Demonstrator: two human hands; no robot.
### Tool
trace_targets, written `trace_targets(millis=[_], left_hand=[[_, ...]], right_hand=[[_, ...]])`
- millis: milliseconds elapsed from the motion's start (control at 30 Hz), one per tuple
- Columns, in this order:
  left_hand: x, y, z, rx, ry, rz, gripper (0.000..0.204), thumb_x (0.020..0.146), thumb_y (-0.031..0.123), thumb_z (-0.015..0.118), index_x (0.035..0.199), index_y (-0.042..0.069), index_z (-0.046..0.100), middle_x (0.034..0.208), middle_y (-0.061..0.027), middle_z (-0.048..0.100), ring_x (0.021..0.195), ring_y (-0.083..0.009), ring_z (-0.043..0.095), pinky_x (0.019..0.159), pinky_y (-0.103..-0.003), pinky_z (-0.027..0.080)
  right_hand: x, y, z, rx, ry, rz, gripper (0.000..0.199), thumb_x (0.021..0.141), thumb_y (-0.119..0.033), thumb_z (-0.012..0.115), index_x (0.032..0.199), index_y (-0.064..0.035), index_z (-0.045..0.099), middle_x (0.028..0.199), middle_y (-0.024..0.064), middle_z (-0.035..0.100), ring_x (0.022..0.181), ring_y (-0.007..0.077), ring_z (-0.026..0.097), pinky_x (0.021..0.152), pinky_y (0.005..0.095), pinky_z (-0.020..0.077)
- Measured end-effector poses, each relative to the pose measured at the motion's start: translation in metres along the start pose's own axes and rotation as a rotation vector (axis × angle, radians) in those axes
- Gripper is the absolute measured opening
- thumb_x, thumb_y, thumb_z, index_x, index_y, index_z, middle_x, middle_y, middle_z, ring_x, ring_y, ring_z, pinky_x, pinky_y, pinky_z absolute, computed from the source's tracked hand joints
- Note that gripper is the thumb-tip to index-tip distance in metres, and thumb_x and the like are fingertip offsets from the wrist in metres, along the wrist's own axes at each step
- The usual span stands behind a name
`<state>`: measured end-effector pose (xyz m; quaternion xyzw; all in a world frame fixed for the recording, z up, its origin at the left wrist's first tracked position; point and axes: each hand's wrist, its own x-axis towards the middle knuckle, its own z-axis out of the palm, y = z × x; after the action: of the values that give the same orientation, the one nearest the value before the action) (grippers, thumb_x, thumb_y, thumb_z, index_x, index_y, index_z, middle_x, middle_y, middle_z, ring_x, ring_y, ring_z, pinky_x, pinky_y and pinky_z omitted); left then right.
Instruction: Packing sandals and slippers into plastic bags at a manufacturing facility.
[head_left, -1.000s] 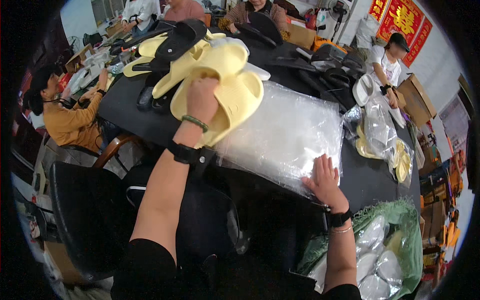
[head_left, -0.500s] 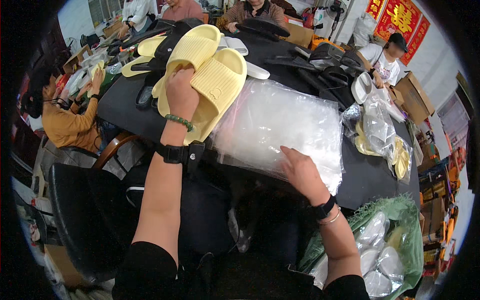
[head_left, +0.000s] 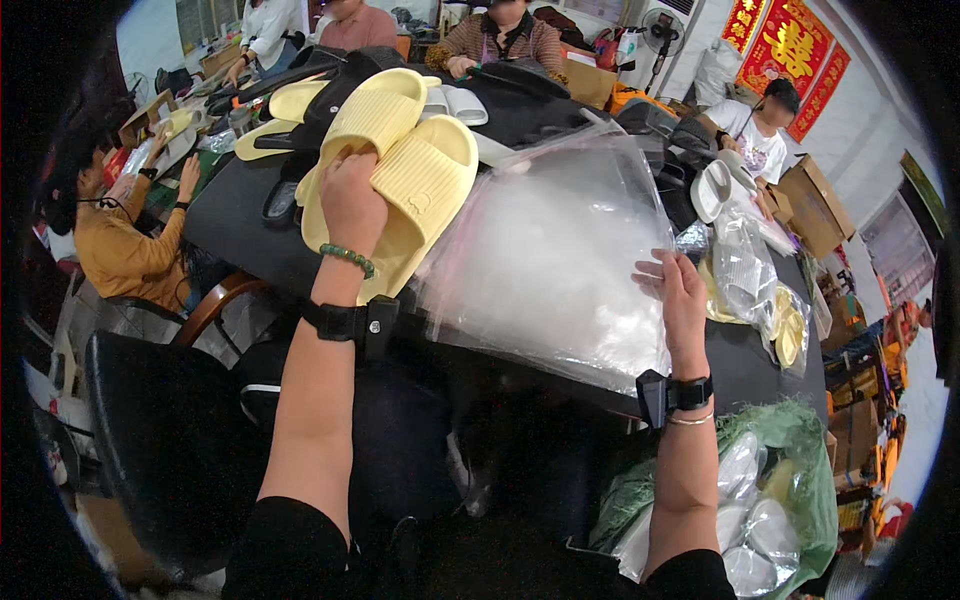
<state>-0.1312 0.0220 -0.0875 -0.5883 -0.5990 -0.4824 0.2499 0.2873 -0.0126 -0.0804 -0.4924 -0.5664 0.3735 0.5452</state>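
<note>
My left hand is closed around a pair of ribbed pale yellow slide slippers, held together over the near edge of the table with their open toes away from me. To their right lies a stack of clear plastic bags. The far part of the top bag rises off the stack, its corner pointing away from me. At the right edge of this bag is my right hand, its fingers curled in over the film and seeming to pinch it.
The black table carries more slippers at its far side. Bagged slippers lie at the right. Below them stands a green woven sack of wrapped slippers. A black chair is at my left. Several other people work around the table.
My right hand has moved right, from the middle of the bags' near side to their right edge. The top bag's far part has lifted. My left hand keeps the slippers.
</note>
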Motion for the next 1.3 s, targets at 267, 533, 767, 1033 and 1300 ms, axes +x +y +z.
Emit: trace_targets(millis=[267,533,767,1033,1300], left_hand=[[-0.001,0.001,0.001,0.011,-0.105,-0.018,0.023,0.077,-0.002,0.052,0.095,0.000,0.066,0.097,-0.0178,0.067,0.101,-0.0390,0.057,0.097,-0.045,0.042],[0.002,-0.001,-0.004,0.037,-0.095,-0.046,0.026,0.077,-0.003,0.051,0.098,0.000,0.067,0.098,-0.0184,0.067,0.104,-0.0388,0.057,0.097,-0.045,0.041],[-0.001,-0.003,-0.001,0.043,-0.040,-0.023,0.026,0.077,-0.003,0.051,0.098,0.000,0.067,0.097,-0.0196,0.067,0.104,-0.0401,0.057,0.095,-0.046,0.042],[0.001,-0.002,0.000,0.019,-0.036,-0.012,0.025,0.075,-0.005,0.052,0.095,-0.001,0.066,0.095,-0.0190,0.067,0.099,-0.0399,0.059,0.093,-0.047,0.043],[-0.001,0.003,-0.001,-0.120,-0.033,-0.003,0.023,0.072,-0.005,0.051,0.088,0.000,0.068,0.087,-0.0188,0.066,0.088,-0.0394,0.058,0.083,-0.048,0.044]], right_hand=[[0.003,0.008,-0.003,0.104,0.011,-0.008,0.031,0.102,-0.019,0.045,0.110,0.0071,0.059,0.097,0.0183,0.069,0.088,0.0234,0.069,0.080,0.0309,0.0545],[-0.035,-0.001,0.046,-0.638,-0.419,-0.541,0.028,0.091,-0.018,0.063,0.115,-0.0029,0.063,0.117,0.0221,0.062,0.105,0.0384,0.062,0.091,0.0419,0.0495],[-0.044,0.042,0.054,-0.952,-0.476,-0.507,0.049,0.087,-0.027,0.067,0.124,0.0018,0.054,0.128,0.0240,0.055,0.114,0.0378,0.055,0.094,0.0410,0.0479],[-0.040,0.041,0.061,-1.036,-0.436,-0.553,0.033,0.084,-0.019,0.066,0.111,-0.0020,0.062,0.097,0.0150,0.066,0.092,0.0317,0.061,0.080,0.0411,0.0516],[-0.067,0.013,0.075,-0.975,-0.458,-0.592,0.034,0.087,-0.023,0.064,0.113,-0.0008,0.062,0.096,0.0167,0.066,0.088,0.0328,0.063,0.078,0.0411,0.0518]])
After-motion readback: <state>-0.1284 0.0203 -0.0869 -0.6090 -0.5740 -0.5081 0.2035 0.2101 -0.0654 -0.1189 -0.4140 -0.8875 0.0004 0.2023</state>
